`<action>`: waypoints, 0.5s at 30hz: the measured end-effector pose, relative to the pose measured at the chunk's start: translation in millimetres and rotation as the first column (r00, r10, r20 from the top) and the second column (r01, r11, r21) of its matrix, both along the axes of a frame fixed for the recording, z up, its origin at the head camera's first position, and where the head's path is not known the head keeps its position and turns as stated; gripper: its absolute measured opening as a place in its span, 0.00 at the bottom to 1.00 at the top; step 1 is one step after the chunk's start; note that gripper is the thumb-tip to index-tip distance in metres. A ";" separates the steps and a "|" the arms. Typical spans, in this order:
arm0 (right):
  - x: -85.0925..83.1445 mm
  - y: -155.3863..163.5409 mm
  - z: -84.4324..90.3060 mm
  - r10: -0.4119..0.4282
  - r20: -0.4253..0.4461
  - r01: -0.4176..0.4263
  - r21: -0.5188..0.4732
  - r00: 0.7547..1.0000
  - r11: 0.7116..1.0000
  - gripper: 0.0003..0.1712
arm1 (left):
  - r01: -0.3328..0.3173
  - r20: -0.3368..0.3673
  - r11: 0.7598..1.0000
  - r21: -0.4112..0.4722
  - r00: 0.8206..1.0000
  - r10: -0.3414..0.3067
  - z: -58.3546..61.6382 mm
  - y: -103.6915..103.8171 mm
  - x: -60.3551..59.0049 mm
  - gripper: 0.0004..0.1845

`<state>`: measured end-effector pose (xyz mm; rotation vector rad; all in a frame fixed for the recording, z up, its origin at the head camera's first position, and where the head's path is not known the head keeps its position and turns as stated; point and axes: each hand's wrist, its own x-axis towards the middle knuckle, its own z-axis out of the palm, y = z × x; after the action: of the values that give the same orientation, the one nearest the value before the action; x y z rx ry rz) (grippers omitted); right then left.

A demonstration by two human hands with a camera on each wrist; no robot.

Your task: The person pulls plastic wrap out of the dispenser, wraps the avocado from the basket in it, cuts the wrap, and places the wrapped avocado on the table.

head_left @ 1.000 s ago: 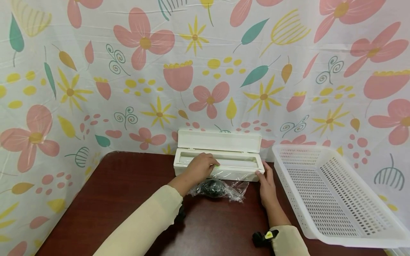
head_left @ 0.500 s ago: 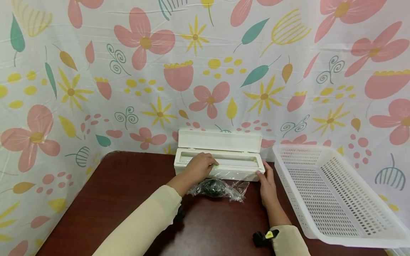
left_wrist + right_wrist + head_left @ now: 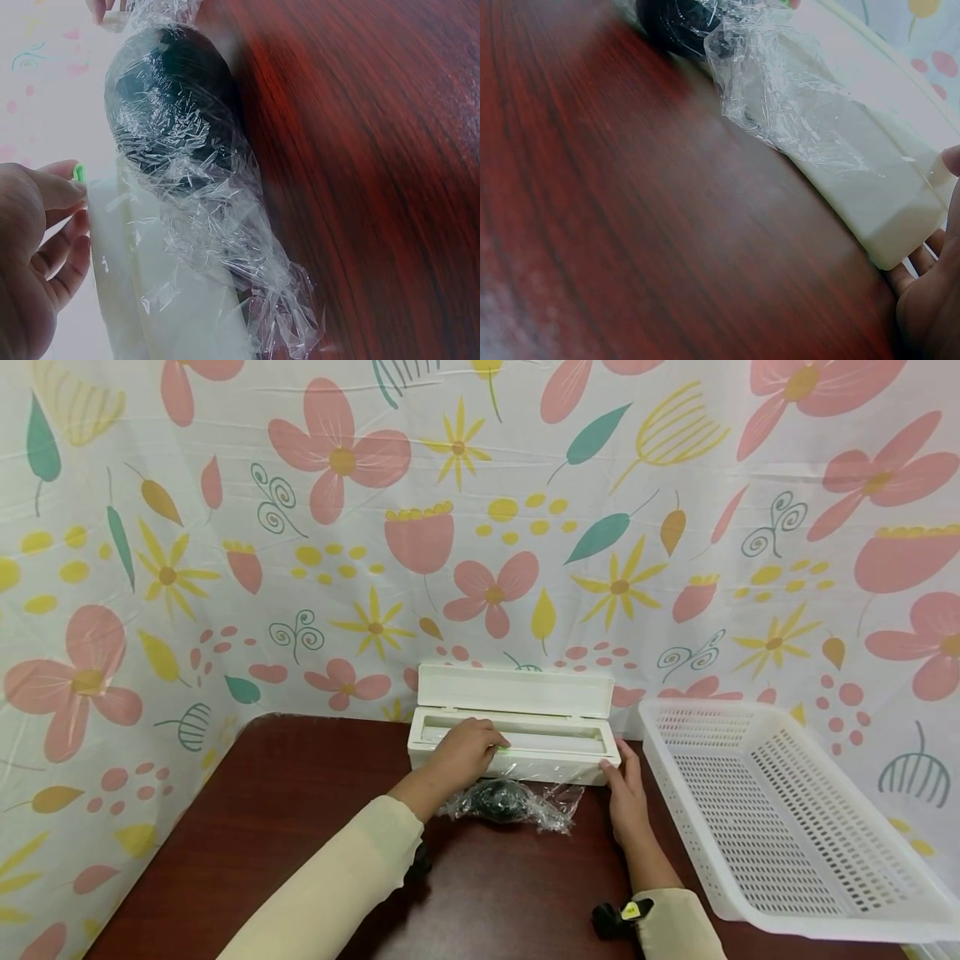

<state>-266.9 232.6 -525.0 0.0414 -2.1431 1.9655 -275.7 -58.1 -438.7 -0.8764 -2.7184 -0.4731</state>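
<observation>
Item, my left hand (image 3: 467, 753): fingers curled over the front edge of the open wrap dispenser (image 3: 514, 732), pinching at a small green tab (image 3: 78, 173).

Item, my right hand (image 3: 624, 793): fingers straight, steadying the dispenser's right end, gripping nothing.

Item, dark round object (image 3: 495, 800): on the tabletop (image 3: 262, 827) just before the dispenser, already bundled in cling film (image 3: 217, 247); the film appears uncut from the roll.

Item, white basket (image 3: 780, 827): to the right.

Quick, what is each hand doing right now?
Left hand: fingers curled over the front edge of the open white plastic wrap dispenser box, near a small green tab; whether it pinches anything cannot be told.
Right hand: open, fingers straight against the box's right end.
</observation>
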 end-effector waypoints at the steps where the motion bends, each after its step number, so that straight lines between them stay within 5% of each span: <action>1: -0.1 -0.1 0.0 0.000 -0.001 0.000 0.000 1.000 1.000 0.33 | 0.001 0.000 1.000 0.001 1.000 -0.001 0.2 -0.3 0.2 0.13; 15: 0.6 0.3 0.0 -0.008 0.028 0.007 0.012 1.000 1.000 0.32 | 0.013 0.000 1.000 0.028 1.000 -0.013 -0.4 -4.1 1.8 0.13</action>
<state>-266.3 232.9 -525.0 0.0083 -2.1689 1.9605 -273.8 -62.3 -439.1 -0.8871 -2.7013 -0.5128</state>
